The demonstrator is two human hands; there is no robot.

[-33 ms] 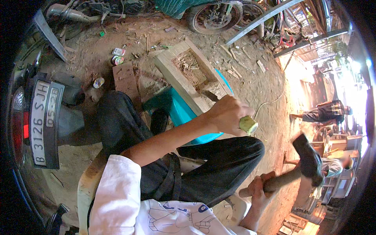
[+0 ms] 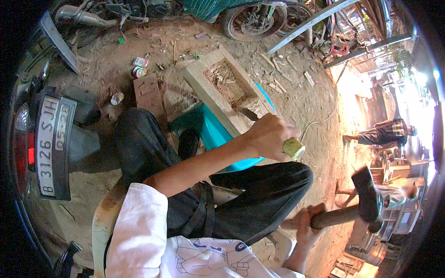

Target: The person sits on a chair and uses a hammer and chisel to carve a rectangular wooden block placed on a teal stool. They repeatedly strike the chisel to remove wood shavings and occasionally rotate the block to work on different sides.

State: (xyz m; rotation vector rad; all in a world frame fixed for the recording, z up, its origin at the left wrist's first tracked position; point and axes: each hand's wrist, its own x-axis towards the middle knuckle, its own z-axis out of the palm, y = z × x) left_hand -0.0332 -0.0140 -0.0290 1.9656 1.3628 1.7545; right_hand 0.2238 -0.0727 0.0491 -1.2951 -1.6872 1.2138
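Note:
My left hand (image 2: 270, 134) is closed around a chisel (image 2: 294, 148) with a yellow-green handle. Its dark blade reaches into the near end of a hollowed recess in a pale wooden block (image 2: 198, 82). Wood chips lie in that recess. The block rests on a teal plastic stool (image 2: 204, 126) in front of my knees. Off to the right, my right hand (image 2: 306, 229) grips a hammer (image 2: 340, 217) by its wooden handle. The dark hammer head is well apart from the chisel.
A motorbike's rear with a number plate (image 2: 54, 143) stands close on my left. Another motorbike wheel (image 2: 255, 21) is beyond the block. Cups (image 2: 140, 66) and wood scraps litter the dirt ground. Two people (image 2: 387, 132) are farther off to the right.
The hammer in my right hand has shifted slightly right and down. My left hand, the chisel and the block keep their places.

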